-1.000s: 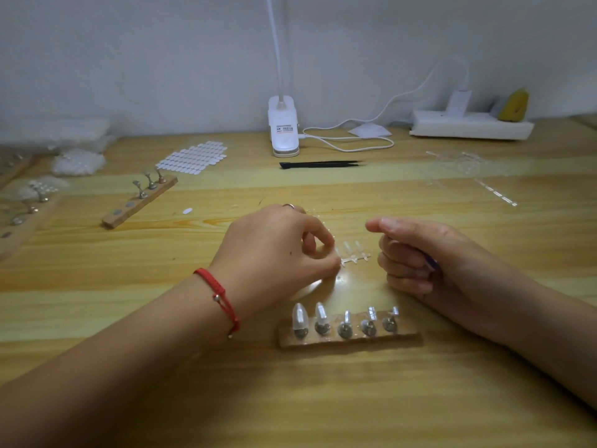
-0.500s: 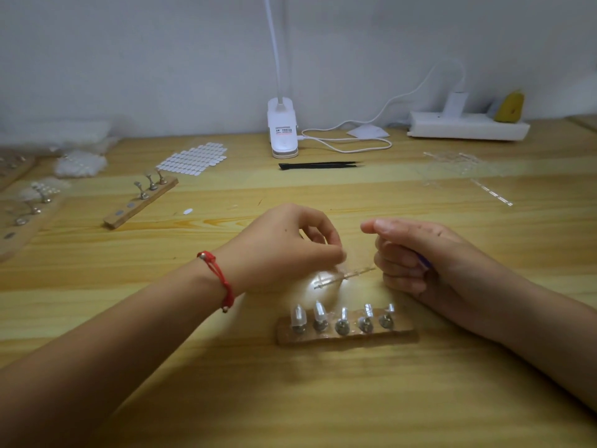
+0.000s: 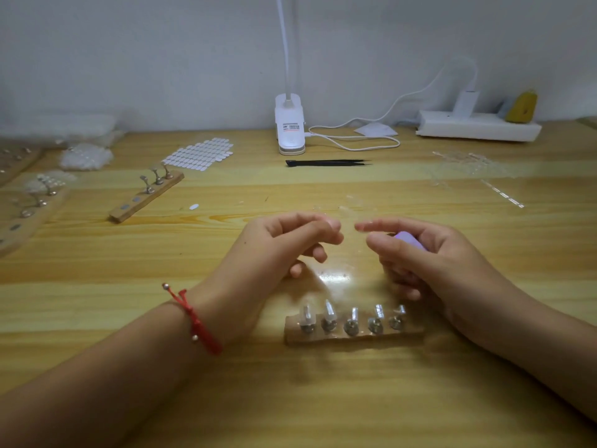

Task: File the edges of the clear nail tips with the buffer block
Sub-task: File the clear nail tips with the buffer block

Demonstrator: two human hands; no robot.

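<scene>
Only a narrow gap stood open between the left hand [image 3: 290, 244] and the right hand [image 3: 429, 257], whose fingers were filled by the purple buffer block [image 3: 407, 238]. Just nearer the near edge, a wooden holder [image 3: 352, 334] of five upright nail tips [image 3: 329, 313] barred the way, with bare table [image 3: 323, 402] from there to that edge. Beyond the hands a wide bare band ran across, bounded by black tweezers [image 3: 326, 162], a lamp clip [image 3: 289, 130] and a power strip [image 3: 478, 127] along the far edge. Toward the left edge a slanted wooden strip [image 3: 145, 197] narrowed the passage.

A red cord bracelet [image 3: 197, 321] with silver beads sits behind the left hand [image 3: 281, 250].
</scene>
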